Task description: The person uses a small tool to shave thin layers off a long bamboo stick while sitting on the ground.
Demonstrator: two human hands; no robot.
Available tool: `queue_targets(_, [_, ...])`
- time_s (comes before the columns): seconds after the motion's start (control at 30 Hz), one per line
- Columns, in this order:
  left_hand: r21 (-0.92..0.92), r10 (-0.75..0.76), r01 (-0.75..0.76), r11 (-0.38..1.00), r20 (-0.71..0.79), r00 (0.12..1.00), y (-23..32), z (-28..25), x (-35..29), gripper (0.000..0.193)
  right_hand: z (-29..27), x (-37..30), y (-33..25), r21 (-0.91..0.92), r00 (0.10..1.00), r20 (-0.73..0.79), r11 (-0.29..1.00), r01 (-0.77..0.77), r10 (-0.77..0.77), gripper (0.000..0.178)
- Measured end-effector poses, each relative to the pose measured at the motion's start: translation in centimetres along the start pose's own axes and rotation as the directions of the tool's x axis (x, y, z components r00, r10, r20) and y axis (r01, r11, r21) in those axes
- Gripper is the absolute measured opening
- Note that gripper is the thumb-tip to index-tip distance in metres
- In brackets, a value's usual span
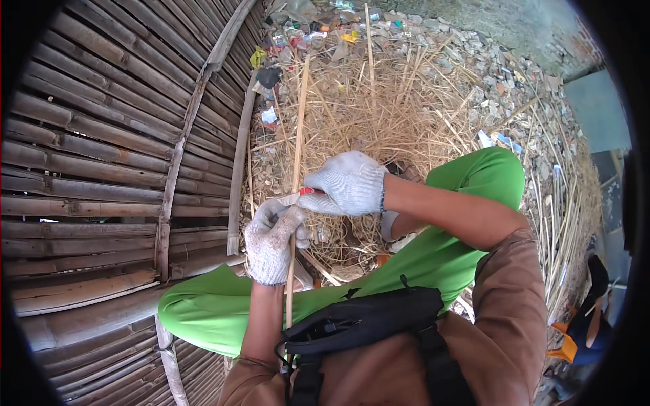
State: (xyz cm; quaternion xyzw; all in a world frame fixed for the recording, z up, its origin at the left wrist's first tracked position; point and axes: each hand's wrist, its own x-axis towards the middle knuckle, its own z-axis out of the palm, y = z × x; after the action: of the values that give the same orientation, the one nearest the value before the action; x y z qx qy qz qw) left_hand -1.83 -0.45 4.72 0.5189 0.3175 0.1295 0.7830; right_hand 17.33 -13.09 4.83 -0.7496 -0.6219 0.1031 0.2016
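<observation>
A long, thin bamboo strip (300,115) runs upright through the middle of the view, from the straw down past my lap. My left hand (272,243), in a soiled white knit glove, is closed around its lower part. Just above and to the right, my right hand (349,184), also gloved, is closed against the strip. A small red piece (307,191) shows at its fingertips, like part of a tool handle. The rest of that object is hidden by the glove, so its kind is unclear.
Straw-like bamboo shavings (352,122) cover the ground ahead, with rubble and litter beyond. A slatted bamboo wall (101,162) stands at my left. My green-trousered legs (433,250) are bent, with a black bag (365,314) on my lap. Thin strips (555,216) lie at the right.
</observation>
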Motion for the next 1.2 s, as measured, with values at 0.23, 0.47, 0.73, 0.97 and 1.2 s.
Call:
queue_targets(0.23, [0.013,0.029,-0.028,1.0,-0.017,0.999,-0.3,0.1,-0.6,0.024,-2.2,1.1,2.3,-0.1,0.995,-0.044,0.991,-0.094,0.09,0.056])
queue_targets(0.47, [0.058,0.027,-0.027,0.998,0.012,1.0,-0.3,1.0,-1.6,0.026,-4.1,2.5,8.1,-0.163,0.971,-0.093,0.959,-0.233,0.22,0.07])
queue_targets(0.73, [0.103,0.024,-0.025,0.994,0.015,1.0,-0.4,1.4,-2.6,0.026,-7.1,4.2,13.2,-0.136,0.925,-0.12,0.917,-0.375,0.361,0.076])
queue_targets(0.97, [0.125,0.03,-0.033,0.992,0.026,0.999,-0.7,1.7,-2.6,0.023,-7.6,4.6,17.8,-0.137,0.872,-0.206,0.869,-0.475,0.444,0.085])
queue_targets(1.2, [0.044,0.039,-0.039,0.998,0.008,0.999,-0.6,0.9,-0.4,0.021,-3.2,2.5,6.5,-0.099,0.977,-0.058,0.972,-0.213,0.208,0.066])
